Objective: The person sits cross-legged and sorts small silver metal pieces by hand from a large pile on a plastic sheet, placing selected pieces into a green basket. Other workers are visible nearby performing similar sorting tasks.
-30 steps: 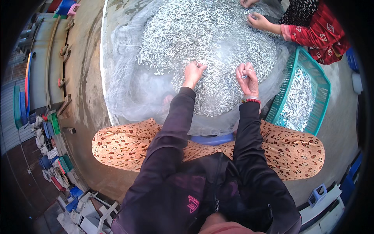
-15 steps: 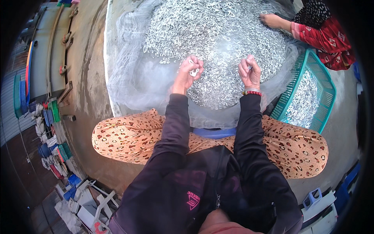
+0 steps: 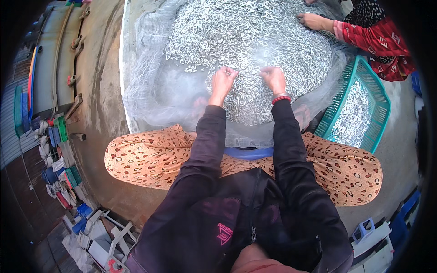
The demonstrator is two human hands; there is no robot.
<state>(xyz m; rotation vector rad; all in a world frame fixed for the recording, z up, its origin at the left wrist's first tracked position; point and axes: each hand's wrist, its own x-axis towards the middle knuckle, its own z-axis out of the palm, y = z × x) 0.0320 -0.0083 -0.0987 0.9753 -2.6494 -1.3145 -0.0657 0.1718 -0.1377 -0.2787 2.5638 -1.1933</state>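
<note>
Sorting small silvery fish [image 3: 246,41] heaped on a net [image 3: 150,91], the person rests the left hand [image 3: 222,82] and right hand [image 3: 274,78] on the pile, fingers curled narrow. A teal basket [image 3: 364,73] is part-filled; most fish remain on the heap.

Left hand [image 3: 222,82] and right hand [image 3: 274,78] on small silvery fish [image 3: 246,36], net [image 3: 150,86] beneath, teal basket [image 3: 339,104] beside

small silvery fish [image 3: 255,41] heaped loosely on pale netting [image 3: 150,91].
</note>
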